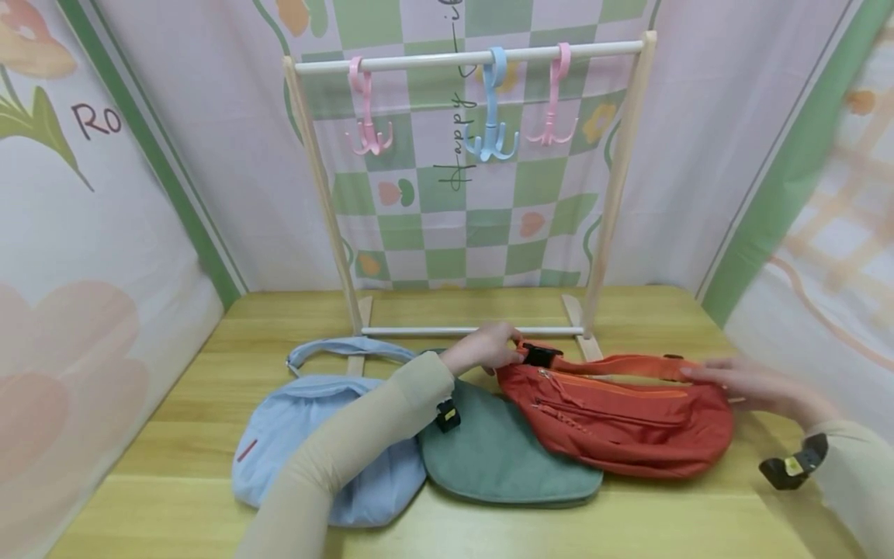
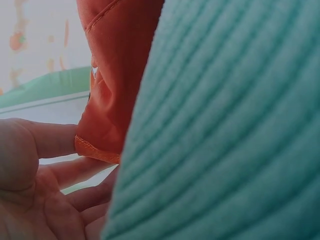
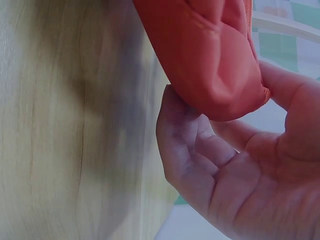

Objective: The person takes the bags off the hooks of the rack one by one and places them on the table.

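A red waist bag [image 1: 615,423] with an orange zip, an orange-red strap and a black buckle [image 1: 541,355] is held up at the right of the table, overlapping a green bag [image 1: 510,458]. At its left end, beside the buckle, my left hand [image 1: 489,347] pinches the corner between thumb and fingers. My right hand [image 1: 761,388] grips the other end, its fingers curled under the fabric in the right wrist view. Ribbed green cloth [image 2: 225,125] covers much of the left wrist view. Under my left forearm lies a light blue bag [image 1: 279,442], partly hidden.
Behind the bags stands a wooden rack [image 1: 615,186] with a white top rail [image 1: 433,60]. From the rail hang a left pink hook [image 1: 368,116], a blue hook [image 1: 492,116] and a right pink hook [image 1: 552,101]. Patterned cloth walls surround the wooden table [image 1: 174,466].
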Available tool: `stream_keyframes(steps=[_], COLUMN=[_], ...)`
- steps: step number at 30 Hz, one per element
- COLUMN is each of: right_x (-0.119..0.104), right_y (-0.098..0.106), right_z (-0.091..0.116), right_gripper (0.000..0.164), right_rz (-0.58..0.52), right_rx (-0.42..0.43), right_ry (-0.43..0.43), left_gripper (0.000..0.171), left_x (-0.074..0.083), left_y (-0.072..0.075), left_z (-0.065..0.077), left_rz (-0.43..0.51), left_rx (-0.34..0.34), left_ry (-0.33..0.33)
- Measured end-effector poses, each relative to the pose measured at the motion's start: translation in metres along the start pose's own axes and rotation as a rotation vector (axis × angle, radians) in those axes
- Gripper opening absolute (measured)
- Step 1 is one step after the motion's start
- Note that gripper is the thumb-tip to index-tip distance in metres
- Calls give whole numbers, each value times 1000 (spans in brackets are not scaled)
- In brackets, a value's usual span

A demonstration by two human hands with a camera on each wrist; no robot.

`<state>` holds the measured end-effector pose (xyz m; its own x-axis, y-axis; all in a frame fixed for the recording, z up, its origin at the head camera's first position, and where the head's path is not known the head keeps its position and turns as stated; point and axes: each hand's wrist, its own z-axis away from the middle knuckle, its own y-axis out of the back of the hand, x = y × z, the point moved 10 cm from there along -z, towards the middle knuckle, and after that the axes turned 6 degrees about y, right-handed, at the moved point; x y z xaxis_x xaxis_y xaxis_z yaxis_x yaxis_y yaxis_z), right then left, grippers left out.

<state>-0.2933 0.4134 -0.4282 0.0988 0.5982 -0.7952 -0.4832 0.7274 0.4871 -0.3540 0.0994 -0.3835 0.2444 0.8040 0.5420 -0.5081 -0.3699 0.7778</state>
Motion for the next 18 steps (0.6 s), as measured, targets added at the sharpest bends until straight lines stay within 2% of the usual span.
stream_keyframes(steps=[7, 18], right_x=[-2, 2], right_y=[-2, -3], right_z=[-2, -1], right_gripper=[36, 34], right_rz=[-28, -34], right_rx=[-3, -11], right_ry=[7, -18], left_gripper=[41, 41], left_x=[-3, -6], left_y=[-1, -4], left_z=[-1, -3], left_rz=[-20, -29], left_rx=[-10, -8], left_ry=[18, 28])
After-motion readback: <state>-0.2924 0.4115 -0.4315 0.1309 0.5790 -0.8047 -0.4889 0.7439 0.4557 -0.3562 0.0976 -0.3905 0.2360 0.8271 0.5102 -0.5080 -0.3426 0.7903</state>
